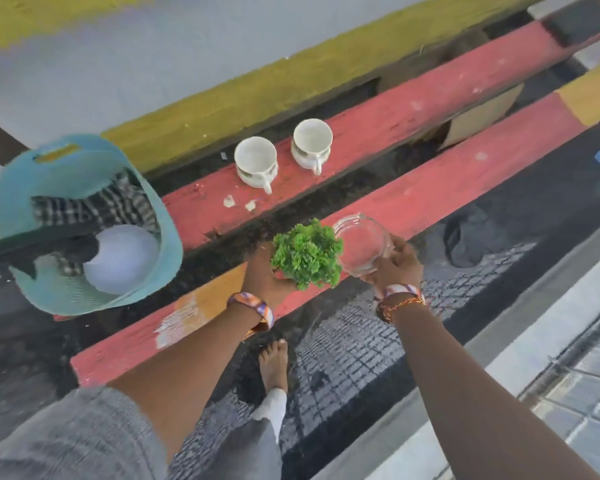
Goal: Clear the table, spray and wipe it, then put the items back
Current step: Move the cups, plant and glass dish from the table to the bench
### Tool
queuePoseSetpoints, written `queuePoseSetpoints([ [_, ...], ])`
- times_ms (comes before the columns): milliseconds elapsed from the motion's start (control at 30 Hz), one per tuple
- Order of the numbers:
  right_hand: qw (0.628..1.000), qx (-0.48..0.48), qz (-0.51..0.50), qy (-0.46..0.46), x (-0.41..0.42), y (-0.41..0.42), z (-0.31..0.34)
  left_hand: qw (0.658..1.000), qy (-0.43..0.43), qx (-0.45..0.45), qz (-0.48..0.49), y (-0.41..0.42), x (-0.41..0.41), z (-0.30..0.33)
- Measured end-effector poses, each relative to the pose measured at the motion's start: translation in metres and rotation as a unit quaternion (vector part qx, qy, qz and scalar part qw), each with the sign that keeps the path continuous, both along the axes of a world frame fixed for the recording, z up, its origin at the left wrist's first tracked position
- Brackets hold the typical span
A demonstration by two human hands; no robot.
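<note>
Green and leafy, the little plant (307, 256) sits in the left hand (267, 271), which cups it from below with the fingers curled under it and closed around its base; the base itself is hidden by the leaves and the hand. Right next to it, touching the leaves, is a clear glass bowl (361, 245), tipped on its side so its open mouth faces up and away. The right hand (395, 263) grips the bowl at its near edge, fingers wrapped over the rim and pressed against the glass. Both hands are held over the near red plank (447, 178) of the slatted table, and both wrists wear bright bands. On the next red plank (395, 112) farther back stand two white cups, the left cup (256, 161) and the right cup (311, 140), close together but not touching, both upright with handles pointing toward the person. Two small white scraps (238, 202) lie on that plank just in front of the left cup. Off to the left sits a light blue basket (146, 202), leaning a bit, with a checked cloth (94, 206), a white bowl (123, 259) and a dark flat thing (32, 245) sticking out over its rim. Down below, a bare foot (273, 363) stands on the dark floor between the two arms
</note>
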State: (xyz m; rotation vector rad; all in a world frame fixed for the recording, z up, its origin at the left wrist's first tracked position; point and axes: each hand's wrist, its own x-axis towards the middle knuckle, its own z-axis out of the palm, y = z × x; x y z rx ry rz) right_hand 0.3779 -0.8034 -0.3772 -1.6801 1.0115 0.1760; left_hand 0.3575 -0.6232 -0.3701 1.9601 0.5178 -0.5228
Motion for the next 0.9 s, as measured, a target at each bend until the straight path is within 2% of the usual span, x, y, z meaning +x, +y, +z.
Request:
queuePoseSetpoints([
  [233, 0.997, 0.072, -0.034, 0.015, 0.003, 0.0, -0.005, 0.998, -0.057, 0.02, -0.006, -0.008, -0.01, -0.006],
  [367, 0.993, 0.107, -0.036, 0.029, 0.003, -0.002, -0.001, 0.998, -0.06, -0.015, 0.022, -0.007, -0.012, -0.003],
  [500, 0.993, 0.116, -0.011, 0.035, -0.003, -0.009, -0.001, 0.993, -0.072, 0.086, -0.024, 0.001, -0.017, -0.026],
  [633, 0.985, 0.09, 0.11, 0.098, -0.01, -0.016, -0.013, 0.985, -0.045, 0.163, -0.043, 0.008, -0.031, -0.011],
  [700, 0.975, 0.03, 0.179, 0.125, -0.02, -0.018, -0.011, 0.984, -0.023, 0.173, -0.032, 0.012, -0.044, -0.001],
  [767, 0.956, -0.022, 0.246, 0.156, -0.032, -0.02, -0.005, 0.984, 0.003, 0.173, -0.037, 0.018, -0.062, 0.008],
  [900, 0.899, 0.012, 0.385, 0.21, -0.06, -0.002, 0.025, 0.991, 0.038, 0.128, -0.032, 0.028, -0.096, 0.035],
])
